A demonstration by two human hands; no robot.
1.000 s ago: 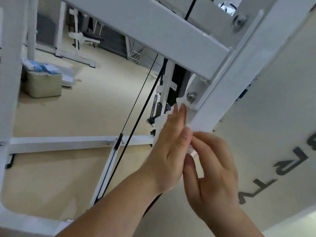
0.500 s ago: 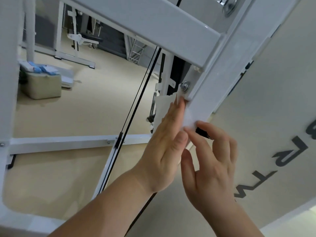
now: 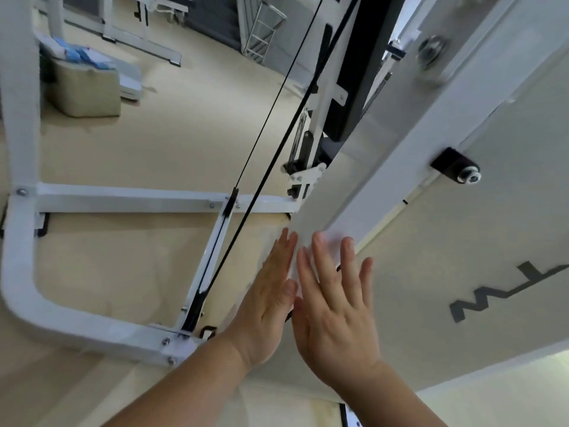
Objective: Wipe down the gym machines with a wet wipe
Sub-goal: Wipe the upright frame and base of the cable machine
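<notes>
My left hand (image 3: 271, 297) and my right hand (image 3: 332, 303) lie flat, fingers stretched, on a slanted white upright post (image 3: 378, 167) of the gym machine. The left palm is against the post's left side and the right palm is on its front face. A white wet wipe (image 3: 330, 241) is pressed to the post under my fingertips. It is blurred, mostly hidden by the fingers, and hard to tell from the white paint.
Two black cables (image 3: 271, 167) run diagonally left of the post. A white base frame (image 3: 123, 198) rests on the beige floor. A pale panel with dark lettering (image 3: 462, 272) lies right of the post, held by a black bracket (image 3: 455, 164). A beige padded block (image 3: 86, 87) sits far left.
Both hands have slid down the post from the bolted joint, with the wipe under them. The fingers have gone from pinching to flat. The view has tilted down toward the base frame.
</notes>
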